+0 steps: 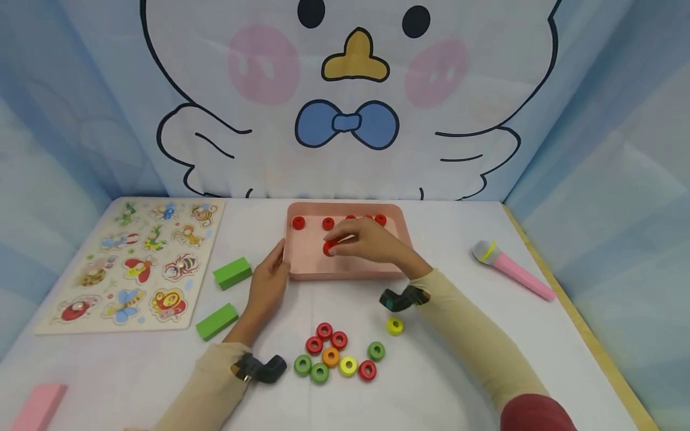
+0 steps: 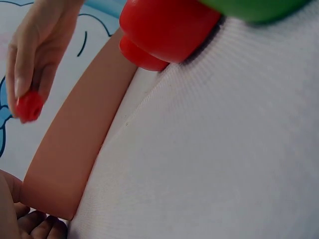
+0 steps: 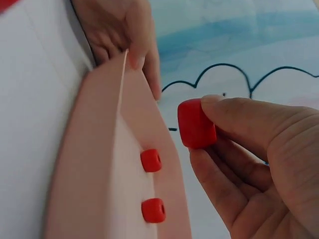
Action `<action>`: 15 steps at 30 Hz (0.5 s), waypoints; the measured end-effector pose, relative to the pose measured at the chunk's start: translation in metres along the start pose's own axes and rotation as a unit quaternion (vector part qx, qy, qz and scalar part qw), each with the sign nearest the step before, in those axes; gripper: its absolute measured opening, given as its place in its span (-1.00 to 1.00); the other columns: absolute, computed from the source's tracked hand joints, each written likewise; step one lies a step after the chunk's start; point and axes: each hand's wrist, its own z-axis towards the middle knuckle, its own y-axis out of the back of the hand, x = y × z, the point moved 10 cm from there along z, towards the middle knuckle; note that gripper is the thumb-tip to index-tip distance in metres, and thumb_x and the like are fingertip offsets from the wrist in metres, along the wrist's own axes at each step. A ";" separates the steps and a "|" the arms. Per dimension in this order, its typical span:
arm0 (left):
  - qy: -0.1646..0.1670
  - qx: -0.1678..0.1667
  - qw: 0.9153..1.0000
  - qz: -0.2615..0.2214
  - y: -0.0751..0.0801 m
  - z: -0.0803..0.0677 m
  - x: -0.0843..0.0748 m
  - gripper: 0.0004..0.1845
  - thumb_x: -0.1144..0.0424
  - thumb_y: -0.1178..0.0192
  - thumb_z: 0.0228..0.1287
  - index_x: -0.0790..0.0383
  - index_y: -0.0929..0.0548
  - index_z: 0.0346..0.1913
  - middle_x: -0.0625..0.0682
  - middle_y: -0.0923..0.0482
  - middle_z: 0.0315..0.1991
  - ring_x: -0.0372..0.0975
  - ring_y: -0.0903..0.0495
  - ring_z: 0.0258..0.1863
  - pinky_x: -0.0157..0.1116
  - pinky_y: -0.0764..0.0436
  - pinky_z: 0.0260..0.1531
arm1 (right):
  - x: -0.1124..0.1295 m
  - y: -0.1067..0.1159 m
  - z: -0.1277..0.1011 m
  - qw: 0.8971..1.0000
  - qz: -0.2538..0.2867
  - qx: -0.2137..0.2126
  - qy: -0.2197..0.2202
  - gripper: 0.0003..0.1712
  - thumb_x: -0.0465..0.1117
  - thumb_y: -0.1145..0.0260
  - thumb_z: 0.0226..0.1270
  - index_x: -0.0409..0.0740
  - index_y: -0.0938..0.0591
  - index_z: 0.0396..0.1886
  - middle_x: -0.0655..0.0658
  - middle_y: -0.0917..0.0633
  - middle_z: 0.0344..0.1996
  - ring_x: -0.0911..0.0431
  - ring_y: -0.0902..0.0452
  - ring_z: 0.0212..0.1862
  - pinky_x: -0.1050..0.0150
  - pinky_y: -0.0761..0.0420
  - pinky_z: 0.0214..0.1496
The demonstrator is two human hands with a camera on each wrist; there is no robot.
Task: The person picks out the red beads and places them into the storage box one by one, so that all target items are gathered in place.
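Note:
My right hand [image 1: 369,240] pinches a red bead [image 3: 193,124] between thumb and fingers, held over the pink tray [image 1: 318,268]. At the tray's left front corner, my left hand [image 1: 269,282] grips the side, its thumb at the rim in the right wrist view. Inside the tray, several red beads stand in a row along the back, among them a red bead [image 1: 299,222] at the left end; my right hand partly covers others. In front of the tray lies a loose group of red, green, yellow and orange ring beads, with an orange bead [image 1: 330,357] in the middle.
An insect picture board [image 1: 115,251] lies at the left. Between it and my left arm are two green blocks [image 1: 233,273]. A pink toy microphone [image 1: 517,272] rests at the right, and a pink block [image 1: 40,407] sits at the near left edge.

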 end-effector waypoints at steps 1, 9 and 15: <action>0.001 -0.001 1.000 0.000 0.000 0.000 0.001 -0.42 0.23 0.11 0.51 0.12 -0.16 0.54 -0.01 -0.16 0.49 -0.20 -0.15 0.45 -0.22 -0.23 0.38 | -0.003 -0.003 0.012 1.000 0.002 0.009 -0.016 -0.61 -0.14 -0.40 0.30 -0.12 -0.70 0.11 0.08 -0.69 -0.10 0.11 -0.54 -0.05 0.32 -0.62 0.00; -0.018 -0.009 1.000 -0.009 -0.001 0.000 -0.001 -0.43 0.27 0.08 0.50 0.20 -0.20 0.52 0.05 -0.21 0.46 -0.18 -0.20 0.42 -0.23 -0.28 0.36 | -0.018 -0.018 0.086 0.997 0.043 0.039 -0.053 -0.70 -0.15 -0.41 0.29 -0.08 -0.75 0.01 0.04 -0.72 -0.18 0.10 -0.58 -0.12 0.31 -0.63 -0.06; -0.043 -0.021 0.999 -0.016 0.006 0.000 -0.007 -0.44 0.34 0.04 0.46 0.25 -0.25 0.49 0.11 -0.27 0.42 -0.15 -0.22 0.41 -0.25 -0.22 0.38 | -0.026 -0.034 0.104 0.997 0.036 0.050 -0.035 -0.74 -0.11 -0.41 0.28 0.03 -0.75 -0.03 0.12 -0.71 -0.18 0.15 -0.51 -0.10 0.33 -0.56 -0.03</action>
